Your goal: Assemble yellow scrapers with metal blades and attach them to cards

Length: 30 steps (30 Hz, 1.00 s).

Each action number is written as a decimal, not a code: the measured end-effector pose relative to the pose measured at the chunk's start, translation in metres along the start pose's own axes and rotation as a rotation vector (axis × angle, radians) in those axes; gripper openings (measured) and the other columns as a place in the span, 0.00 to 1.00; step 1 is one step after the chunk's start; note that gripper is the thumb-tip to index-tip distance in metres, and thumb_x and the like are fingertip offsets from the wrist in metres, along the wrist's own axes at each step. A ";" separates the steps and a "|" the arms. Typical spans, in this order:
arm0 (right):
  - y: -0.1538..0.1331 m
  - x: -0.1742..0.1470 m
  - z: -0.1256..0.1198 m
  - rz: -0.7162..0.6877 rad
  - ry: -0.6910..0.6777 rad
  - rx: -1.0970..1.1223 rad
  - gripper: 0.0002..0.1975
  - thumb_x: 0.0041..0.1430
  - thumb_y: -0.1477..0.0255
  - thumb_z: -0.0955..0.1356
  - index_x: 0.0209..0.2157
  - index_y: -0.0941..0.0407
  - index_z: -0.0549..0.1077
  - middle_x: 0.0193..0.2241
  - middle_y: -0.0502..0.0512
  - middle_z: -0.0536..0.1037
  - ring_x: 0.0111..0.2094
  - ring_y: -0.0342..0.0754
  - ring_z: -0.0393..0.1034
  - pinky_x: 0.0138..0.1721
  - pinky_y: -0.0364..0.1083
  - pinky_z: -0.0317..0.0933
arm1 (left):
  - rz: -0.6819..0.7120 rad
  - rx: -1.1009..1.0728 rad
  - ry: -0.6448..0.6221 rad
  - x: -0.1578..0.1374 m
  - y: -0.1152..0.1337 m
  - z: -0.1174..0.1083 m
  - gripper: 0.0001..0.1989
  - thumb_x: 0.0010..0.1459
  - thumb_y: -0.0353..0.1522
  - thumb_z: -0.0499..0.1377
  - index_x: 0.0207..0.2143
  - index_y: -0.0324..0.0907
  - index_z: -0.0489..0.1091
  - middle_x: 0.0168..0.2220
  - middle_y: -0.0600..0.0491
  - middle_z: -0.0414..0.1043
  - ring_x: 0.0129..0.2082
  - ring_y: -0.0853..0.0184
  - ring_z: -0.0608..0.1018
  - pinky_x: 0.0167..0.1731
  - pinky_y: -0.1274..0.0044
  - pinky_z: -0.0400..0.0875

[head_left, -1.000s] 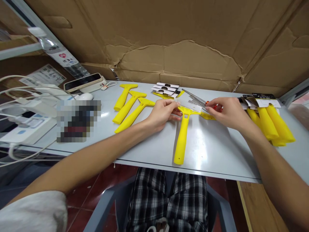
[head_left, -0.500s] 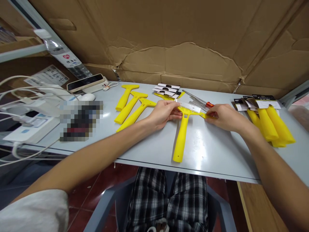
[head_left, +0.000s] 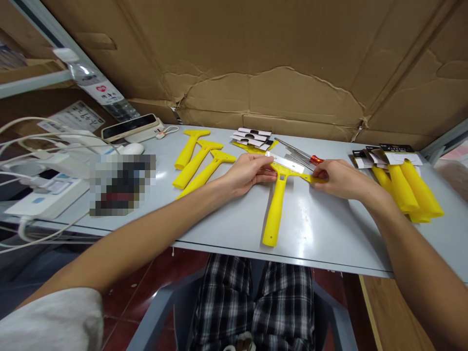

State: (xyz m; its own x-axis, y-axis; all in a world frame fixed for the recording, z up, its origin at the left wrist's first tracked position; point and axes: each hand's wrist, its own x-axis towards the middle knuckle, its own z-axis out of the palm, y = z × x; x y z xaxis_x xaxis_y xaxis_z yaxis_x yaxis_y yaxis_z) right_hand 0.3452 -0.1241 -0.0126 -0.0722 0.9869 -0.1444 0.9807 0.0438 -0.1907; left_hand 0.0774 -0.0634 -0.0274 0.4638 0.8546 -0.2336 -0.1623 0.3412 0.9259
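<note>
A yellow scraper (head_left: 275, 212) lies at the middle of the table, its handle toward me. Across its head rests a shiny metal blade (head_left: 290, 165), slightly tilted. My left hand (head_left: 248, 174) grips the left end of the head and blade between thumb and fingers. With bent fingers, my right hand (head_left: 338, 179) pinches a flat yellow strip (head_left: 310, 179) that sticks out at the right of the head; whether the strip is joined to it, I cannot tell. Just behind lies a screwdriver with a red handle (head_left: 316, 159), alongside other thin metal pieces.
Three yellow scraper handles (head_left: 198, 164) lie on the left. White-and-black cards (head_left: 252, 139) are stacked at the back. Several carded yellow scrapers (head_left: 402, 187) sit at right. Phone (head_left: 129, 126), bottle (head_left: 100, 87), power strip (head_left: 51, 195) and cables crowd the left; cardboard (head_left: 270, 63) walls the back.
The blade has shifted slightly and now lies more plainly over the scraper's head. Both hands keep their hold with hardly any movement.
</note>
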 end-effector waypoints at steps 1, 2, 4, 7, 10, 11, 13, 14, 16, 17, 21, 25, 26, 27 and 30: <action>0.000 0.000 0.000 -0.003 -0.008 -0.007 0.17 0.53 0.63 0.71 0.44 0.52 0.82 0.36 0.53 0.80 0.34 0.45 0.70 0.38 0.44 0.58 | 0.003 -0.007 -0.011 0.000 0.000 -0.001 0.08 0.66 0.28 0.63 0.34 0.32 0.79 0.34 0.43 0.82 0.30 0.69 0.83 0.35 0.79 0.81; 0.000 0.000 -0.001 -0.004 -0.019 -0.015 0.17 0.53 0.63 0.71 0.43 0.52 0.82 0.35 0.53 0.79 0.34 0.44 0.70 0.37 0.44 0.58 | 0.006 -0.012 -0.019 0.001 -0.001 -0.001 0.08 0.67 0.28 0.63 0.34 0.32 0.79 0.34 0.43 0.82 0.30 0.69 0.83 0.35 0.79 0.81; -0.001 -0.002 -0.002 -0.005 -0.049 -0.033 0.17 0.53 0.61 0.71 0.42 0.53 0.82 0.35 0.53 0.79 0.33 0.44 0.69 0.36 0.43 0.57 | 0.010 -0.016 -0.030 0.001 -0.001 -0.002 0.08 0.67 0.29 0.63 0.35 0.32 0.79 0.35 0.43 0.82 0.31 0.69 0.83 0.35 0.78 0.81; -0.004 -0.005 -0.005 -0.007 -0.078 -0.067 0.17 0.54 0.59 0.70 0.40 0.54 0.81 0.35 0.53 0.78 0.32 0.44 0.68 0.35 0.43 0.56 | 0.020 -0.014 -0.024 0.000 -0.001 -0.002 0.09 0.68 0.30 0.63 0.37 0.33 0.79 0.36 0.43 0.82 0.32 0.69 0.83 0.36 0.78 0.80; -0.008 -0.008 -0.007 -0.001 -0.096 -0.086 0.17 0.54 0.58 0.70 0.39 0.55 0.80 0.36 0.54 0.78 0.33 0.44 0.69 0.35 0.44 0.56 | 0.031 -0.022 -0.020 0.000 -0.001 -0.002 0.10 0.69 0.31 0.63 0.36 0.33 0.79 0.35 0.45 0.82 0.31 0.70 0.82 0.36 0.78 0.80; -0.008 -0.009 -0.008 0.006 -0.104 -0.086 0.16 0.54 0.58 0.70 0.38 0.54 0.80 0.36 0.54 0.78 0.33 0.44 0.69 0.35 0.44 0.56 | 0.031 -0.025 -0.022 0.000 -0.001 -0.002 0.10 0.69 0.31 0.62 0.36 0.33 0.79 0.34 0.46 0.82 0.31 0.71 0.82 0.36 0.79 0.80; -0.009 -0.010 -0.008 0.018 -0.121 -0.081 0.14 0.54 0.60 0.70 0.37 0.55 0.79 0.35 0.54 0.78 0.32 0.44 0.68 0.34 0.44 0.56 | 0.028 -0.029 -0.023 0.001 -0.001 -0.001 0.11 0.70 0.31 0.61 0.36 0.33 0.79 0.34 0.46 0.82 0.31 0.71 0.82 0.36 0.79 0.80; -0.009 -0.010 -0.008 0.020 -0.124 -0.077 0.13 0.54 0.61 0.70 0.36 0.55 0.79 0.34 0.54 0.77 0.31 0.43 0.68 0.33 0.44 0.55 | 0.028 -0.031 -0.022 0.001 -0.001 -0.001 0.11 0.70 0.31 0.61 0.36 0.33 0.79 0.34 0.46 0.82 0.31 0.71 0.82 0.36 0.79 0.80; -0.008 -0.009 -0.007 0.017 -0.117 -0.071 0.13 0.52 0.63 0.70 0.36 0.55 0.79 0.33 0.53 0.77 0.31 0.43 0.68 0.33 0.44 0.55 | 0.028 -0.036 -0.020 0.001 -0.001 -0.001 0.11 0.71 0.30 0.61 0.36 0.33 0.79 0.33 0.46 0.81 0.31 0.71 0.82 0.35 0.80 0.80; -0.008 -0.009 -0.006 0.013 -0.111 -0.068 0.13 0.52 0.63 0.71 0.37 0.55 0.78 0.33 0.53 0.77 0.31 0.43 0.68 0.33 0.44 0.56 | 0.027 -0.039 -0.018 0.000 -0.001 -0.001 0.11 0.71 0.30 0.61 0.36 0.33 0.79 0.33 0.47 0.81 0.31 0.72 0.82 0.35 0.80 0.79; -0.007 -0.008 -0.004 0.007 -0.095 -0.052 0.17 0.51 0.61 0.71 0.41 0.55 0.78 0.36 0.53 0.78 0.32 0.43 0.69 0.33 0.44 0.57 | 0.018 -0.048 -0.022 0.000 -0.002 -0.001 0.11 0.71 0.30 0.61 0.36 0.34 0.79 0.32 0.48 0.81 0.31 0.72 0.82 0.35 0.80 0.80; -0.006 -0.010 -0.005 0.010 -0.086 -0.025 0.19 0.50 0.60 0.72 0.42 0.56 0.77 0.37 0.54 0.78 0.32 0.43 0.69 0.33 0.44 0.58 | 0.024 -0.053 -0.030 0.001 -0.002 -0.001 0.10 0.70 0.30 0.61 0.36 0.34 0.79 0.32 0.48 0.81 0.31 0.72 0.82 0.35 0.80 0.80; -0.005 -0.011 -0.006 0.016 -0.085 -0.025 0.19 0.50 0.60 0.72 0.42 0.56 0.77 0.37 0.54 0.78 0.32 0.43 0.69 0.33 0.44 0.58 | 0.025 -0.052 -0.031 0.001 -0.003 -0.001 0.10 0.70 0.30 0.61 0.36 0.34 0.79 0.32 0.48 0.81 0.31 0.72 0.82 0.35 0.80 0.80; -0.005 -0.011 -0.007 0.023 -0.085 -0.028 0.19 0.50 0.61 0.72 0.42 0.56 0.78 0.37 0.54 0.78 0.31 0.43 0.69 0.33 0.44 0.58 | 0.025 -0.050 -0.032 0.002 -0.003 -0.002 0.10 0.70 0.30 0.61 0.36 0.34 0.79 0.32 0.48 0.81 0.31 0.72 0.82 0.36 0.80 0.80; -0.006 -0.012 -0.008 0.032 -0.091 -0.055 0.18 0.50 0.62 0.72 0.43 0.54 0.78 0.36 0.53 0.78 0.31 0.43 0.69 0.33 0.44 0.58 | 0.019 -0.039 -0.030 0.003 -0.004 -0.003 0.11 0.70 0.30 0.61 0.36 0.34 0.79 0.33 0.47 0.81 0.32 0.71 0.82 0.37 0.79 0.80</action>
State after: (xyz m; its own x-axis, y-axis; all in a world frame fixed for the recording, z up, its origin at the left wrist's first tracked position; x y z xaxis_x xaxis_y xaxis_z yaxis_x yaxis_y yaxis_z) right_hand 0.3418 -0.1353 -0.0016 -0.0547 0.9697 -0.2380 0.9911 0.0237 -0.1309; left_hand 0.0772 -0.0613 -0.0326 0.4858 0.8493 -0.2066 -0.2046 0.3403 0.9178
